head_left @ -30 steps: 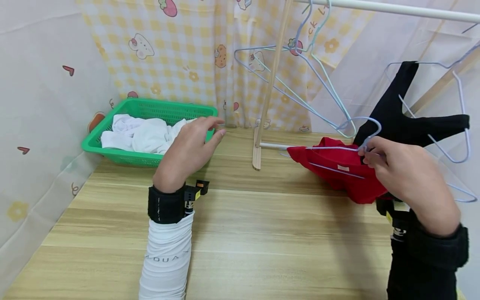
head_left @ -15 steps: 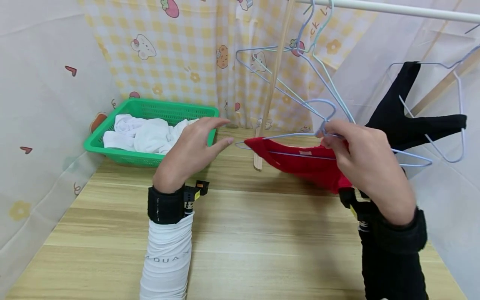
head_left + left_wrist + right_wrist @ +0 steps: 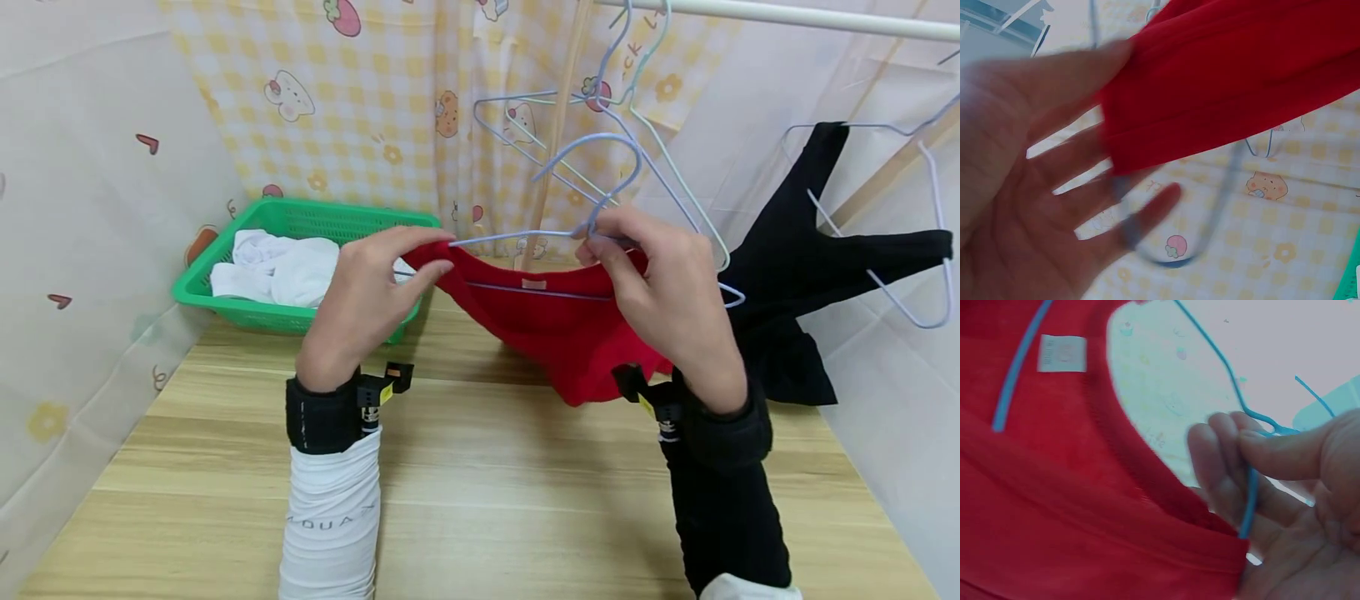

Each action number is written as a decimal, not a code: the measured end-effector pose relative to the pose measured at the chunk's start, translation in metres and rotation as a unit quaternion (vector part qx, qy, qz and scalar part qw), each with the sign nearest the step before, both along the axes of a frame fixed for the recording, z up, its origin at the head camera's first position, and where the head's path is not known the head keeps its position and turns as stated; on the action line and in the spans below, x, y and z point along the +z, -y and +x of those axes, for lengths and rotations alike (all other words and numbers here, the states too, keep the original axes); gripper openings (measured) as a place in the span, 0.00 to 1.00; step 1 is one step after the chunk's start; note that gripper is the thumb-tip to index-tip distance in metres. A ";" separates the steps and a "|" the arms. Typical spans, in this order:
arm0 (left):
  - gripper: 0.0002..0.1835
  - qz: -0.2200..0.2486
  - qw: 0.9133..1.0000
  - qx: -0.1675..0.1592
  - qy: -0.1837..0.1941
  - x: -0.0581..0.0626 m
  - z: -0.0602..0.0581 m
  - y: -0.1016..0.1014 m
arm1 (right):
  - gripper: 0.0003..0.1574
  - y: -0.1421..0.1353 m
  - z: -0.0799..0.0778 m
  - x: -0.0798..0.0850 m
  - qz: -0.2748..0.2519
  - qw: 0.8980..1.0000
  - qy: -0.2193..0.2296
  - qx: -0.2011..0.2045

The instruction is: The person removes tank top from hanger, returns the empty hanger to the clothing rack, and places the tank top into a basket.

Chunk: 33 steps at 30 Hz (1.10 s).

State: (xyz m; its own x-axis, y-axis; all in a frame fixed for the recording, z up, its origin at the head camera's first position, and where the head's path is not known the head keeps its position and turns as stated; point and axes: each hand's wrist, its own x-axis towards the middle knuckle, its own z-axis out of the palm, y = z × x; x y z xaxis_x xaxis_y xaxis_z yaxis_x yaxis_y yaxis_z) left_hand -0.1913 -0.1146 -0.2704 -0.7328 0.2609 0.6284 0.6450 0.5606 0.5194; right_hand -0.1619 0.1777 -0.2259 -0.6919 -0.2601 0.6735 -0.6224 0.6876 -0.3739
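A red tank top (image 3: 555, 350) hangs on a lilac wire hanger (image 3: 517, 237), its neckline label facing up. My right hand (image 3: 660, 283) pinches the hanger just below its hook; the right wrist view shows the thumb (image 3: 1285, 450) pressed on the wire. At the other end, my left hand (image 3: 367, 287) is at the left strap of the top, thumb in front and fingers behind it. In the left wrist view the thumb tip meets the red fabric (image 3: 1210, 81), and the hanger's rounded end (image 3: 1172, 262) sticks out below the strap.
A green basket (image 3: 187, 287) with white clothes (image 3: 300, 271) stands at the back left. Behind the hands is a drying rack with a white rail (image 3: 787, 21) and a wooden post (image 3: 558, 125). Bare hangers (image 3: 517, 97) and a black tank top (image 3: 780, 242) hang there.
My right hand has carried the hanger and red tank top leftward, away from the black top, and lifted them. The left strap has come between my left thumb and fingers.
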 end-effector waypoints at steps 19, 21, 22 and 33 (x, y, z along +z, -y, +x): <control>0.13 0.038 0.995 0.045 -0.083 0.000 0.003 0.002 | 0.15 0.023 -0.022 -0.034 -0.150 0.986 0.047 0.050; 0.13 0.033 0.995 0.046 -0.081 0.000 0.003 0.001 | 0.15 0.023 -0.023 -0.036 -0.155 0.985 0.056 0.046; 0.12 0.031 0.995 0.047 -0.080 0.000 0.003 0.000 | 0.15 0.023 -0.023 -0.037 -0.157 0.985 0.059 0.044; 0.12 0.029 0.997 0.025 -0.063 0.000 0.001 -0.002 | 0.16 0.018 -0.026 -0.041 -0.214 0.972 0.093 0.012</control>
State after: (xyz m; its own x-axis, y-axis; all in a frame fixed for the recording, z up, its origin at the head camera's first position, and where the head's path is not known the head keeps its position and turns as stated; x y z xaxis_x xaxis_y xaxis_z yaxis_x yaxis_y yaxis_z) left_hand -0.1900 -0.1124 -0.2707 -0.6579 0.1866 0.7296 0.6795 0.5648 0.4683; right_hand -0.1880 0.1600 -0.2667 -0.8098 -0.0010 0.5867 -0.5302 0.4294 -0.7311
